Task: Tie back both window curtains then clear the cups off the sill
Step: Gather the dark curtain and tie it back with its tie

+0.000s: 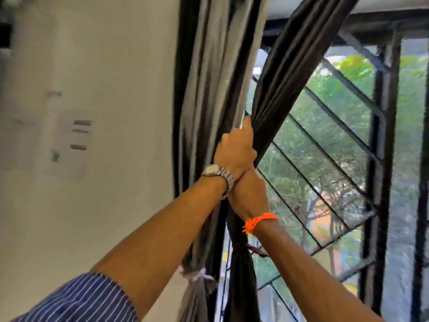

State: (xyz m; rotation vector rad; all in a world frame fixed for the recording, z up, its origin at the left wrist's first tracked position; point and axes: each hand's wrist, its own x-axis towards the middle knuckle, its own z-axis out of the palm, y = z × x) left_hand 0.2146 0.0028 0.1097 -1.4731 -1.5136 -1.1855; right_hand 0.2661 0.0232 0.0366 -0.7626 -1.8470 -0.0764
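A dark grey curtain (285,73) hangs from the top of the window and is gathered into a bunch at the left side. My left hand (235,151), with a metal watch on the wrist, grips the bunched fabric from the left. Just below it my right hand (249,194), with an orange thread on the wrist, is closed around the same bunch. A lighter grey curtain panel (209,89) hangs beside the wall. Near the bottom a fabric tie (199,278) is knotted around that panel. No cups or sill are in view.
A black metal window grille (325,140) with slanted bars fills the right side, green trees behind it. A white wall (104,112) with a blurred switch plate (79,135) is on the left.
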